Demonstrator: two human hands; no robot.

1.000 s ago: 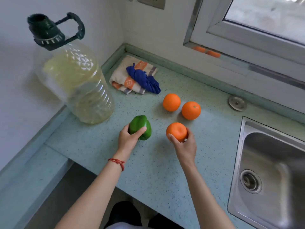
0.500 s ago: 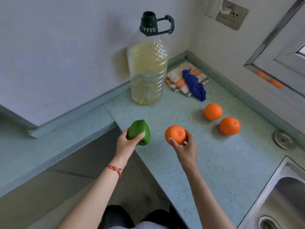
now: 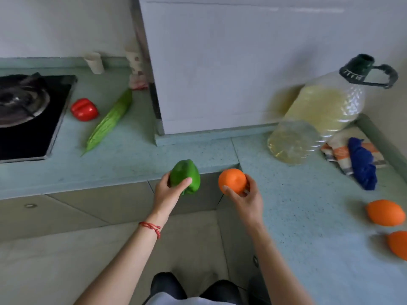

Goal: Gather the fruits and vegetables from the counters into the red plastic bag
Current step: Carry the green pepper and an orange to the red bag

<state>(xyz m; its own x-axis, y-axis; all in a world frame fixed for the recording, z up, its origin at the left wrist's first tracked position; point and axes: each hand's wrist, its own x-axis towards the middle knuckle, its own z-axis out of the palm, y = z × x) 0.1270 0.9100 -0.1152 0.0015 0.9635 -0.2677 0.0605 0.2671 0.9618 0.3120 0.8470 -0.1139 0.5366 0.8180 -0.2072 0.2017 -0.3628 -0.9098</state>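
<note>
Left grip [image 3: 165, 192] holds green pepper [image 3: 185, 180]; right grip [image 3: 247, 198] holds orange [image 3: 232, 181]

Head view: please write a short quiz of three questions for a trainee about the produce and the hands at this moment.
1. True or false: the left hand grips the green pepper.
2. How many oranges lie on the counter, not counting the held orange in the right hand? A) none B) two C) four
3. Fill in: beside the stove, the red pepper lies next to a long green ____.

Key:
1. True.
2. B: one counter orange and another at the right edge.
3. Gourd.
</note>
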